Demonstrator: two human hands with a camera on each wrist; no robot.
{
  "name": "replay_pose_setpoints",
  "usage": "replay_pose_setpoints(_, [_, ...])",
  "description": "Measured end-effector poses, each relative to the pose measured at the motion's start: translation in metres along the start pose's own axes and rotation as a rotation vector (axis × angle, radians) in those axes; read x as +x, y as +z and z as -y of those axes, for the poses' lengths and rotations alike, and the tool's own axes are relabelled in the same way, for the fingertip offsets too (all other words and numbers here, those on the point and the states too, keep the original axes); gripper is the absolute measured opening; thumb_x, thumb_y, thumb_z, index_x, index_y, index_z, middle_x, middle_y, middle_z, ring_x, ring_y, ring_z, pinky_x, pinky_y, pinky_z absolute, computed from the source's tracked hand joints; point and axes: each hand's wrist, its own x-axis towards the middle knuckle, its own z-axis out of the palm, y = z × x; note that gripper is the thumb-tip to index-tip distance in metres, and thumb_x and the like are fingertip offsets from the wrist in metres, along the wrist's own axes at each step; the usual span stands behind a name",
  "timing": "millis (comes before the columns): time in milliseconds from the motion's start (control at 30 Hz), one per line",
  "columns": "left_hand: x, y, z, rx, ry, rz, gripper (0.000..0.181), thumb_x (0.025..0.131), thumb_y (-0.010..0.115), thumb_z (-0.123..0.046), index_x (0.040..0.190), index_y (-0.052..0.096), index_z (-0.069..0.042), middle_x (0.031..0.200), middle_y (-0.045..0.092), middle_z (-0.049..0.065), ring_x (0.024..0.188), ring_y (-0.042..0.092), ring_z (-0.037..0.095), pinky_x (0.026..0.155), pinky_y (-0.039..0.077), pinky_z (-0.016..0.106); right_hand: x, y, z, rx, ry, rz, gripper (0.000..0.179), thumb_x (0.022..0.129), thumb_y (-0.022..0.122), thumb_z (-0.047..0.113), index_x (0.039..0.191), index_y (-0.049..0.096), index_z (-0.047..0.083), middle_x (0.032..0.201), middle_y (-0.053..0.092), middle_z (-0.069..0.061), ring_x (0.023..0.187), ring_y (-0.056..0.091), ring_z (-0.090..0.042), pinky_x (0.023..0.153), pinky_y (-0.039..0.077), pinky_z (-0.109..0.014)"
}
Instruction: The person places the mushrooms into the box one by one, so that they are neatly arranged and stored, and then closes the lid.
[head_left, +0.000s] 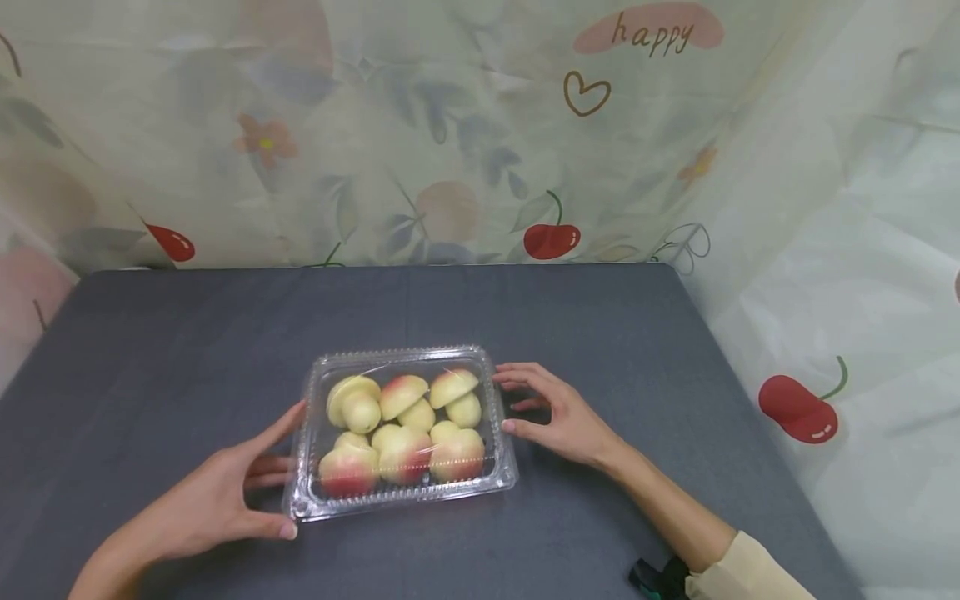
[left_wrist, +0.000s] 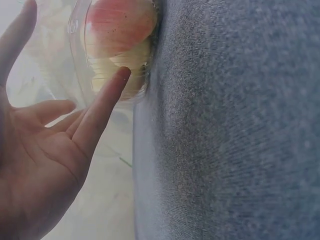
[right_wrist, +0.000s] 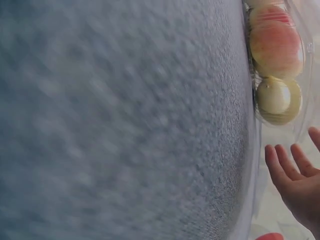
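Note:
A clear plastic clamshell box [head_left: 397, 356] with a ridged rim lies lid-down flat on the grey tabletop, slightly turned. Through its lid show several mushroom-shaped pieces [head_left: 405, 454], pale yellow with pink-red blushes on their caps. My left hand [head_left: 213, 496] is at the box's left side, thumb and fingers spread apart, fingertips right at the rim. At the opposite side, my right hand [head_left: 558, 414] has its fingers loosely extended toward the right rim. In the right wrist view a gap shows between its fingertips [right_wrist: 296, 148] and the box's end.
A grey cloth [head_left: 600, 333] covers the table. Patterned curtains [head_left: 465, 125] with cherries and flowers hang behind and beside it. A dark strap-like object [head_left: 656, 577] sits by the right sleeve [head_left: 742, 575] at the near edge.

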Motion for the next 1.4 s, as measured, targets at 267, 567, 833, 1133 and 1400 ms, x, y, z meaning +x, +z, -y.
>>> replay_pose_setpoints(267, [-0.002,0.006,0.0,-0.03,-0.006,-0.038,0.108,0.077,0.086,-0.016,0.16,0.017,-0.017,0.154,0.028,0.032,0.113,0.061,0.001,0.083,0.055,0.024,-0.01,0.004,0.004,-0.017,-0.002,0.028,0.061,0.087,0.078,0.017,0.142,0.051,0.016,0.143,0.049,-0.002,0.123,0.056,-0.025,0.091,0.054,-0.041])
replay_pose_setpoints(567, [-0.005,0.016,-0.007,0.102,-0.038,-0.15,0.1,0.08,0.085,-0.02,0.159,0.024,-0.016,0.129,0.058,0.023,0.096,0.068,0.003,0.075,0.057,0.025,-0.021,0.011,0.015,-0.046,0.075,0.044,0.065,0.087,0.078,0.014,0.144,0.049,0.017,0.119,0.06,-0.002,0.098,0.066,-0.02,0.085,0.056,-0.038])
replay_pose_setpoints(833, [-0.006,0.021,-0.01,0.122,-0.076,-0.186,0.093,0.082,0.082,-0.018,0.157,0.028,-0.014,0.101,0.063,0.006,0.082,0.067,0.004,0.069,0.057,0.023,-0.03,0.017,0.031,0.035,0.112,0.114,0.07,0.09,0.07,0.001,0.151,0.035,0.005,0.097,0.065,-0.009,0.072,0.066,-0.015,0.071,0.057,-0.032])
replay_pose_setpoints(1133, [-0.006,0.02,-0.009,-0.018,-0.101,-0.093,0.092,0.091,0.074,-0.016,0.161,0.014,-0.017,0.079,0.065,-0.001,0.067,0.068,0.014,0.06,0.055,0.028,-0.037,0.025,0.028,0.215,0.151,0.162,0.082,0.095,0.066,0.007,0.159,0.017,0.021,0.08,0.066,-0.01,0.064,0.068,-0.03,0.066,0.056,-0.032])
replay_pose_setpoints(1400, [-0.005,0.019,-0.006,-0.213,-0.102,-0.017,0.094,0.094,0.068,-0.008,0.161,0.003,-0.018,0.084,0.064,0.015,0.074,0.071,0.024,0.067,0.059,0.036,-0.038,0.031,0.03,0.345,0.22,0.183,0.088,0.096,0.061,0.001,0.161,0.007,0.026,0.085,0.068,-0.022,0.067,0.068,-0.021,0.069,0.057,-0.034])
